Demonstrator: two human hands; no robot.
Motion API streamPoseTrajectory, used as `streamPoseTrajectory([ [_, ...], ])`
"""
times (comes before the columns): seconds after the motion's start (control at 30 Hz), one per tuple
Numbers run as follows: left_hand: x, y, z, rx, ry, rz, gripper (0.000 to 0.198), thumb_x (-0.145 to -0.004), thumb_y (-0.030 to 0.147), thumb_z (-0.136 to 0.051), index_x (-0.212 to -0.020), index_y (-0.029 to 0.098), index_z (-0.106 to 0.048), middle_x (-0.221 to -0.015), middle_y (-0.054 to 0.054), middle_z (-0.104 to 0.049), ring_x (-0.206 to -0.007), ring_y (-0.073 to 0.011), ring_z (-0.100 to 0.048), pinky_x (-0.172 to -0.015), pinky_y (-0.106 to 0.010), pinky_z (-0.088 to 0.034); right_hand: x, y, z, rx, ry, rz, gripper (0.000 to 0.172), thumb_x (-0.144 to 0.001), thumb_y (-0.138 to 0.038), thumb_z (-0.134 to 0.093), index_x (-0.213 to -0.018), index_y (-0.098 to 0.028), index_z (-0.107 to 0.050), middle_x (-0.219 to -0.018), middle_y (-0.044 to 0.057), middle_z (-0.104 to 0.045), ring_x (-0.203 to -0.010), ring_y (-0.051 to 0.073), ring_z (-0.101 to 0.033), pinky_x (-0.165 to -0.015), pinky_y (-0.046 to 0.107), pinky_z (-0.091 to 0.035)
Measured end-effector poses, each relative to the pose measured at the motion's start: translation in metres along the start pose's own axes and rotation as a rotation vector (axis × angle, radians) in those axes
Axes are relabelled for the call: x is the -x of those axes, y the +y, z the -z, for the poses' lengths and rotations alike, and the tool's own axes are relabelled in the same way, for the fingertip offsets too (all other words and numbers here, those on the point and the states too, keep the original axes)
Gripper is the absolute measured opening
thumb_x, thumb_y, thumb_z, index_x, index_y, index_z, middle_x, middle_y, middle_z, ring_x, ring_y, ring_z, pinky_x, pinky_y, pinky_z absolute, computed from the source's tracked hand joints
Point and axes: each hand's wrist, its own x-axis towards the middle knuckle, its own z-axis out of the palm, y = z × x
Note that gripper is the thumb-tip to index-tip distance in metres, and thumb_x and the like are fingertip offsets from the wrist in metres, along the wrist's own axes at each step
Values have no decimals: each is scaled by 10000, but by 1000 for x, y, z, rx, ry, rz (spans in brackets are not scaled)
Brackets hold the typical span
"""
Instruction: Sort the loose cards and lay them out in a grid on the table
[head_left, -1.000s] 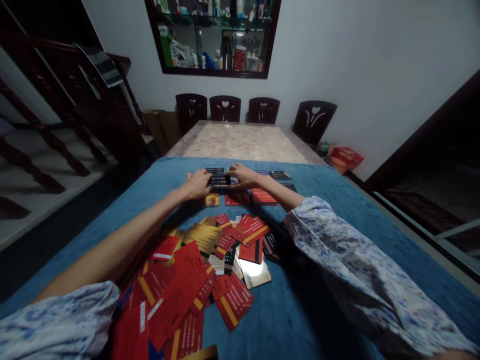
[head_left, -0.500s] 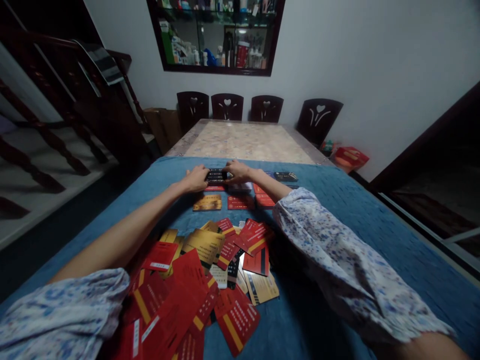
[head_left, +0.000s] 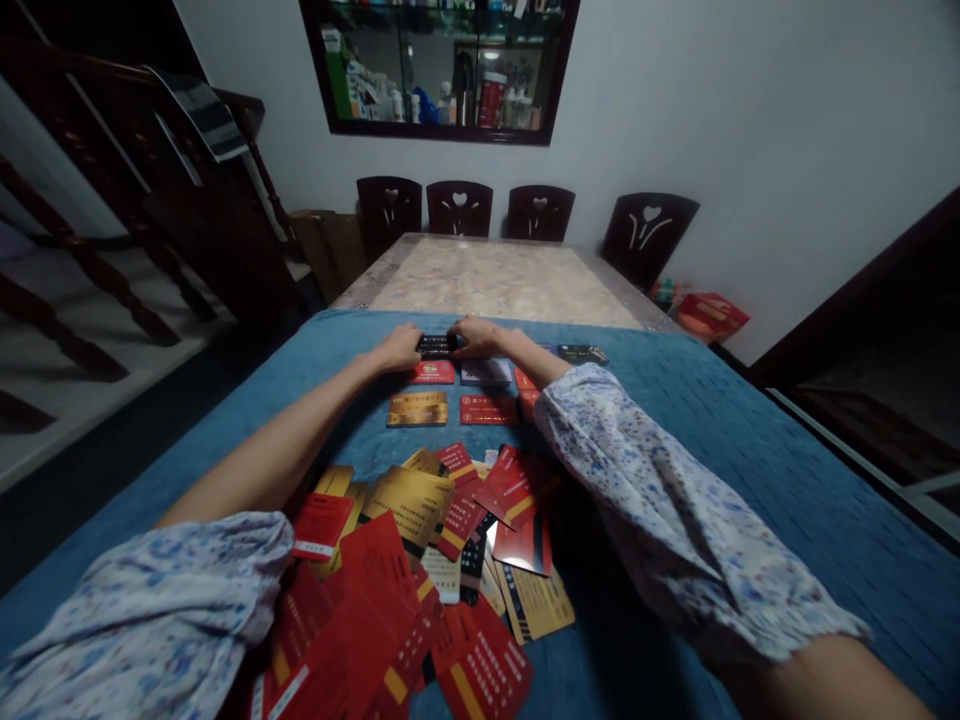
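At the far row of laid-out cards, my left hand (head_left: 402,348) and my right hand (head_left: 475,338) close on the two ends of a black card (head_left: 436,346). Just nearer lie a red card (head_left: 433,372) and a pale card (head_left: 485,372). The front row shows a gold card (head_left: 418,409) and a dark red card (head_left: 488,409); more red cards are partly hidden by my right forearm. Another black card (head_left: 583,354) lies at the row's right end. A loose heap of red, gold and black cards (head_left: 405,490) spreads between my forearms.
A blue cloth (head_left: 660,400) covers the near part of the table; its far part has a beige marbled top (head_left: 495,275). Dark chairs (head_left: 460,210) stand at the far end. A wooden stair railing (head_left: 82,190) is on the left, and a red bag (head_left: 712,315) lies right of the table.
My hands have shifted slightly away, with the black card between them lying farther back. The red and pale cards in front of it now show more fully. The view has tilted a little.
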Motion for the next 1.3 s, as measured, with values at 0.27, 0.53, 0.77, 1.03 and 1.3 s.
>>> streamPoseTrajectory([
  [0.27, -11, -3, 2, 2, -87, -3, 358, -681, 120, -610, -1020, 138, -722, -1106, -126, -730, -1109, -318, -652, -989, -375, -529, -5, -5, 5, -43, -69, -64, 390, -884, -276, -657, -1251, -155, -704, -1234, 120, -742, -1093, 227, -697, -826, 234, -498],
  [0.53, -12, 0, 1, -94, -99, 13, 369, -740, 134, -587, -1087, 143, -710, -1169, -111, -688, -1130, -273, -628, -1012, -331, -512, -5, -10, 4, -59, -47, -58, 404, -841, -203, -642, -1235, -128, -689, -1256, 149, -725, -1081, 234, -696, -782, 232, -502],
  [0.77, -11, 0, 3, -112, -138, 12, 333, -736, 139, -580, -1041, 160, -712, -1064, -93, -699, -1076, -265, -631, -986, -334, -525, -15, -8, -4, -48, -28, -53, 388, -839, -218, -660, -1221, -175, -708, -1241, 125, -735, -1089, 244, -690, -812, 259, -505],
  [1.03, -11, 0, 3, -89, -126, 27, 371, -726, 136, -588, -1079, 145, -703, -1160, -110, -691, -1095, -282, -636, -983, -334, -521, -21, -7, -5, -43, -39, -42, 443, -804, -157, -647, -1243, -175, -694, -1245, 122, -731, -1093, 228, -683, -833, 256, -499],
  [1.3, -10, -1, 2, -98, -121, 13, 463, -725, 127, -576, -1178, 147, -670, -1179, -108, -683, -1150, -279, -610, -1026, -345, -506, -18, -7, -5, -37, -28, -27, 427, -820, -167, -620, -1240, -158, -696, -1269, 143, -715, -1111, 246, -680, -826, 269, -506],
])
